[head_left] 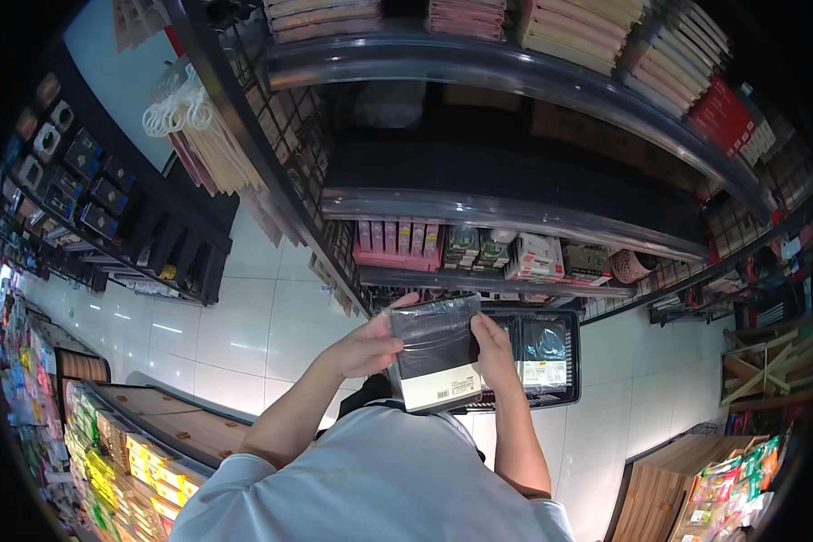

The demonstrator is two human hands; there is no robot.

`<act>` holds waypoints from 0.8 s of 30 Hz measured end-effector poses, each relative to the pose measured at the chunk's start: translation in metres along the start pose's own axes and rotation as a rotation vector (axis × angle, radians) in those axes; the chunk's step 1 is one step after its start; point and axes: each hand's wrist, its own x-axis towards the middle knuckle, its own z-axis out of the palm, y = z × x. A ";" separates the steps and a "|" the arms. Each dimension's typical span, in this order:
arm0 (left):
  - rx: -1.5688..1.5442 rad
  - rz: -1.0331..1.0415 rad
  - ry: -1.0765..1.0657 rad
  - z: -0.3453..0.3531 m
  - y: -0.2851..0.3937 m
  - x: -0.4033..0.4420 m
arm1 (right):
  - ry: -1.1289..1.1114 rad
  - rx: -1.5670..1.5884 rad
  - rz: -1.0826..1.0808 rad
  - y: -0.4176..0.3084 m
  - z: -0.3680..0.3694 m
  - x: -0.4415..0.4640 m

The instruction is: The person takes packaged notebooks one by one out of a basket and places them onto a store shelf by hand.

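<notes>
Package [435, 352] gripped both sides
Left hand [367, 350] and right hand [495, 348] clamp opposite edges, probably so its label [438, 388] is readable.

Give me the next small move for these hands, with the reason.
Probably shift the wrapped package toward the black basket: the left hand and right hand hold its opposite sides, and the basket is just beyond the right hand, with a wrapped item inside.

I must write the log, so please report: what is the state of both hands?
Left hand and right hand gripping plastic-wrapped package from both sides. Black basket beyond, partly behind package. Nothing covering package's front except fingers.
</notes>
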 end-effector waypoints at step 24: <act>-0.335 -0.225 0.088 -0.015 -0.093 0.024 | 0.030 0.206 -0.308 0.004 0.002 -0.011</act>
